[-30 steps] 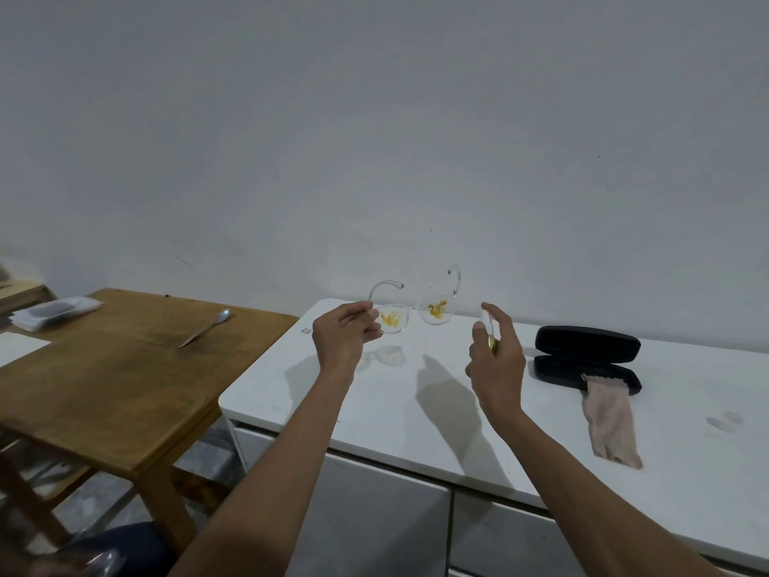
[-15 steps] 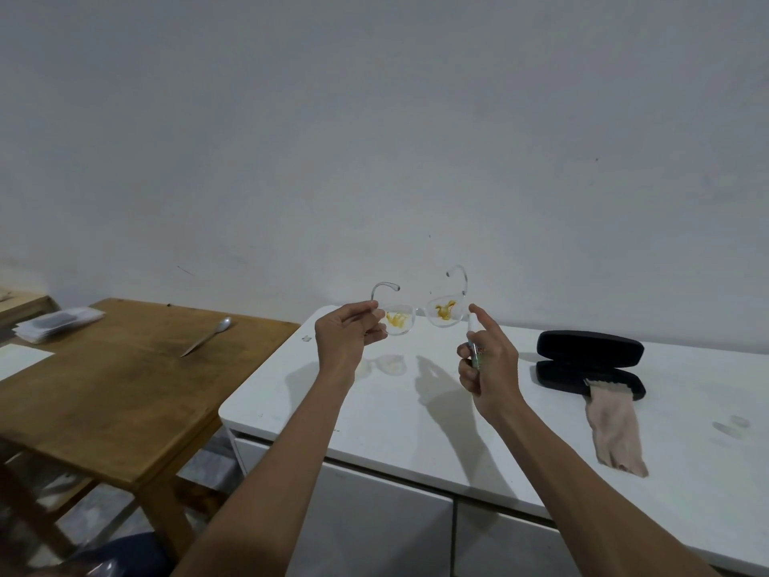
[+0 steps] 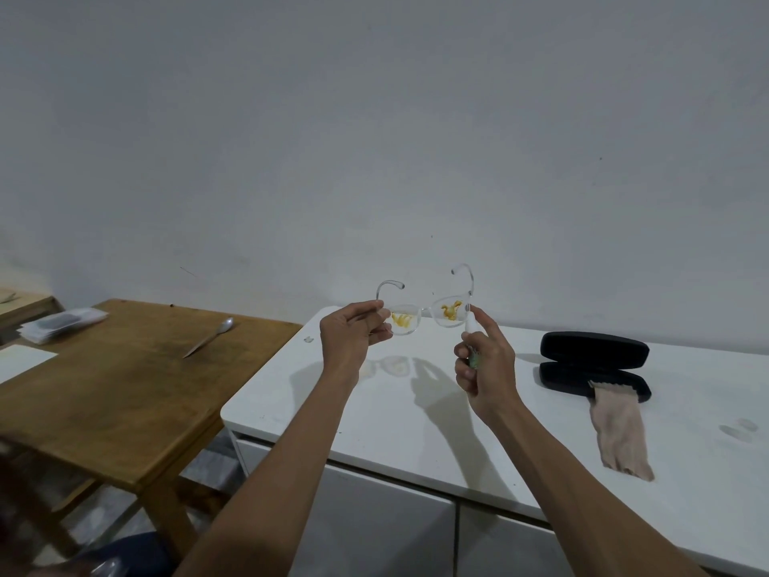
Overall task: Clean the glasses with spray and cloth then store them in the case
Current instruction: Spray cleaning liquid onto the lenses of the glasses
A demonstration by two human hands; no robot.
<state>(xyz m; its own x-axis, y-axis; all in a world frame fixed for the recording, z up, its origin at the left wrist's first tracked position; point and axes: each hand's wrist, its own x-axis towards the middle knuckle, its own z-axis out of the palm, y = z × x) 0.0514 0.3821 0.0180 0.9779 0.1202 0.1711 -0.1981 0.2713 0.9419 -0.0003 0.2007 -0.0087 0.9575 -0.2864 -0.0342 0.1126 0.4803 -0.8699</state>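
Clear-framed glasses (image 3: 424,312) with yellow smears on both lenses hang in the air above the white counter (image 3: 416,414). My left hand (image 3: 353,333) pinches them at the left lens corner. My right hand (image 3: 484,364) is closed around a small spray bottle (image 3: 472,351), index finger on its top, the nozzle right beside the right lens. A black glasses case (image 3: 595,360) lies open on the counter to the right. A beige cloth (image 3: 620,431) drapes from the case's front edge onto the counter.
A wooden table (image 3: 125,381) stands to the left, carrying a spoon (image 3: 210,337), a stack of packets (image 3: 62,322) and white paper (image 3: 21,360). A grey wall rises behind. Small wet marks (image 3: 738,428) dot the counter's right side.
My right hand has turned and lifted the spray bottle closer to the right lens, index finger now on top. The glasses stay held by my left hand, almost still.
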